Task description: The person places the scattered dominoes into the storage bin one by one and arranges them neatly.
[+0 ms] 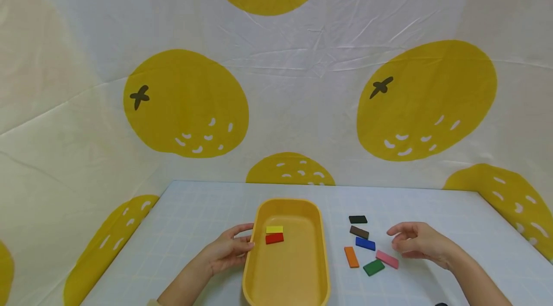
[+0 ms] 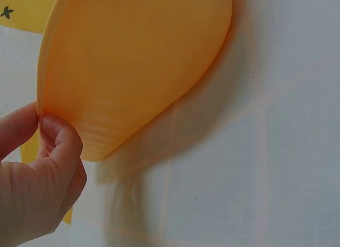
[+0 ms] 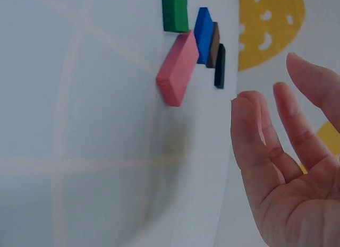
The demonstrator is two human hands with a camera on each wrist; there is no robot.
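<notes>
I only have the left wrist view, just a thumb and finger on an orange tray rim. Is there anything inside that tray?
Observer: Yes, the head view shows a yellow block and a red block lying side by side in the tray.
Operator: Where's the other hand?
Observer: The right hand hovers open, right of the tray, holding nothing.
Operator: Anything near it?
Observer: Six loose blocks on the table; the pink block lies closest.

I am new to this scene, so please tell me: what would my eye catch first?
The oval yellow plastic tray at the table's centre, with a yellow block and a red block inside. The left hand holds its rim; the right hand hovers open beside six loose coloured blocks lying to the tray's right.
</notes>
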